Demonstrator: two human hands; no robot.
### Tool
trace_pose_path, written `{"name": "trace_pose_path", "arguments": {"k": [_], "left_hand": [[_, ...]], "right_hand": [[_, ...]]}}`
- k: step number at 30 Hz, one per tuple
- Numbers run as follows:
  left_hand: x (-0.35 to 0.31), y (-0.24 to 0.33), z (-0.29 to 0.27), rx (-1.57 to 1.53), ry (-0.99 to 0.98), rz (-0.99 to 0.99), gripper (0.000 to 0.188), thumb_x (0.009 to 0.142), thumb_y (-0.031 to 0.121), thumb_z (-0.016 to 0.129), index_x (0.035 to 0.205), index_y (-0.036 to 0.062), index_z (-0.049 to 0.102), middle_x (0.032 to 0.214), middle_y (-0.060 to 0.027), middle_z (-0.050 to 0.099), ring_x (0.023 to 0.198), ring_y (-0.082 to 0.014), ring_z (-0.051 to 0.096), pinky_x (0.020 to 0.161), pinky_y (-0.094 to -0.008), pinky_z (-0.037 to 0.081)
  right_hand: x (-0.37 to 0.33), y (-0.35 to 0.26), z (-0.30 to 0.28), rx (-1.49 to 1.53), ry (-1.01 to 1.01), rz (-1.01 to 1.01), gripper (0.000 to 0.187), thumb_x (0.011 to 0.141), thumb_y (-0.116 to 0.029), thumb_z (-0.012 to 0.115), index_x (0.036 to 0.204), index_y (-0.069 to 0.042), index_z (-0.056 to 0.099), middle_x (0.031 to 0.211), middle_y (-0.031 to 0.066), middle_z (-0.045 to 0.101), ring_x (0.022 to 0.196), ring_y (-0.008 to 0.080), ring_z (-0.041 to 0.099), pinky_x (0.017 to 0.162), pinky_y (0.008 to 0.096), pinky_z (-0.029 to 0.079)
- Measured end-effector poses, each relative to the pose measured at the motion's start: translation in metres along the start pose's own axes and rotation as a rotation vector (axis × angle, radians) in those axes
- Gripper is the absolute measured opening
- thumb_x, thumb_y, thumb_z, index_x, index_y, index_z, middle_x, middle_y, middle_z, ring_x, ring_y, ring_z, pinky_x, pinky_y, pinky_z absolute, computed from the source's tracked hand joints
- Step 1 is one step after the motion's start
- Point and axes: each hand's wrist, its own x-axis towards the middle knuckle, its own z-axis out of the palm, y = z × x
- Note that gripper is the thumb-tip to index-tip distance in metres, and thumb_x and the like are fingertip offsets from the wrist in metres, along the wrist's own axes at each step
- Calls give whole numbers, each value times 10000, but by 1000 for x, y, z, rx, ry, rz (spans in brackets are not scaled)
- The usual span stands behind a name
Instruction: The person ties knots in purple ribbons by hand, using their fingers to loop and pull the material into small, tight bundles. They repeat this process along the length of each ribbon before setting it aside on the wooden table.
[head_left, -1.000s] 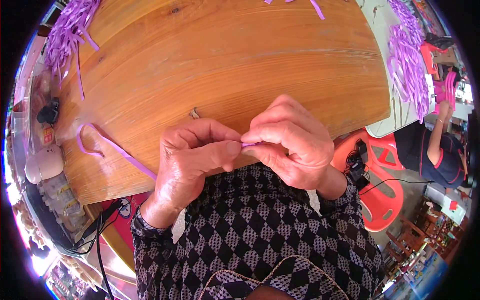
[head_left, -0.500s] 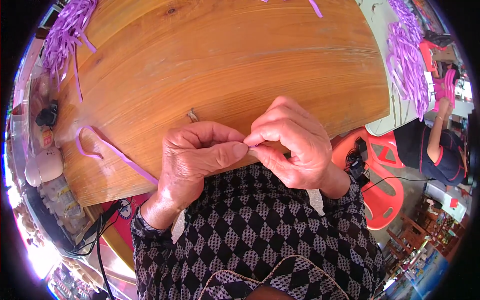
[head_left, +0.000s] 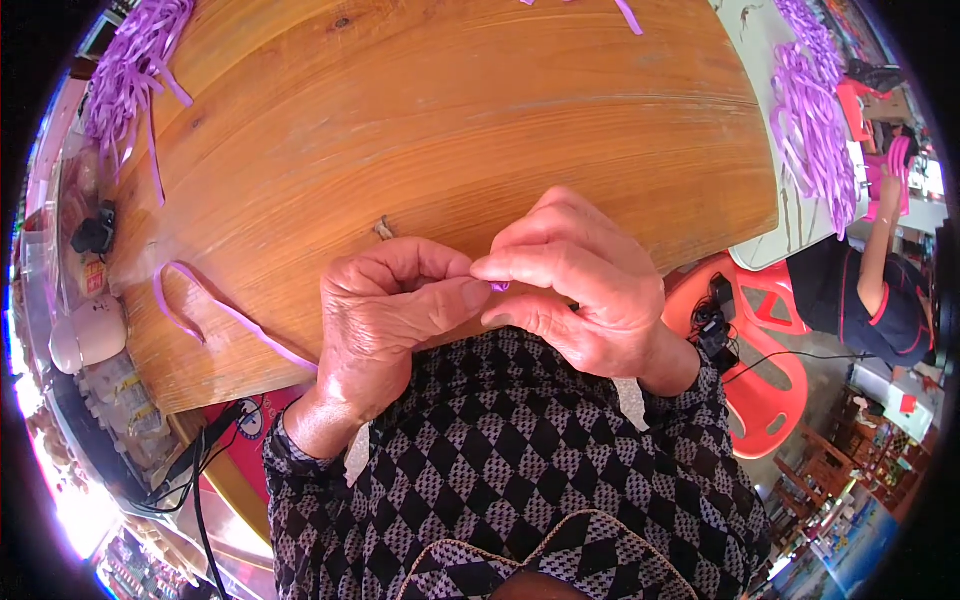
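Pinched between the thumb and index finger of my left hand point(head_left: 385, 310) is a small rolled or folded bit of purple ribbon point(head_left: 499, 286), showing just past the thumb tip. My right hand point(head_left: 585, 285) is close beside it, its index fingertip by my left fingertips. The right thumb is apart from that index finger, with a gap between them. A loose purple ribbon strip point(head_left: 240, 318) lies curved on the wooden table point(head_left: 450, 120) and runs under my left wrist; whether it joins the held bit is hidden.
Bundles of purple ribbon lie at the far left point(head_left: 135, 75) and on a pale table point(head_left: 750, 255) at right. A small brownish scrap point(head_left: 383, 229) lies beyond my left hand. A red plastic chair point(head_left: 765, 400) stands at right, near another person's arm point(head_left: 875, 260).
My right thumb and index finger have parted from the ribbon bit, which now shows more. The loose strip has shifted slightly on the table. The other person's arm has moved.
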Motion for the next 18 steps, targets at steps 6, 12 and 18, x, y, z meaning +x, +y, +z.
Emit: {"name": "trace_pose_path", "arguments": {"k": [6,12,18], "left_hand": [[1,3,-4,-65,-61,-54,118,755,30,689,837,-30,628,745,-39,634,627,-56,551,552,-168,428],[1,7,-1,86,37,-8,143,680,41,720,760,-19,617,667,-30,604,538,-62,502,478,-181,375],[0,8,-14,212,39,-4,122,720,51,729,769,-12,637,671,-11,609,564,-43,511,500,-172,397]], "right_hand": [[0,4,4,-42,64,-101,256,589,-4,761,794,-3,608,723,87,583,603,210,515,497,295,389],[-1,4,3,11,40,-74,236,596,71,725,759,-8,573,694,84,580,569,208,513,479,288,387],[-4,0,0,52,25,-18,216,616,73,718,750,-8,570,691,83,581,567,201,513,477,281,384]]}}
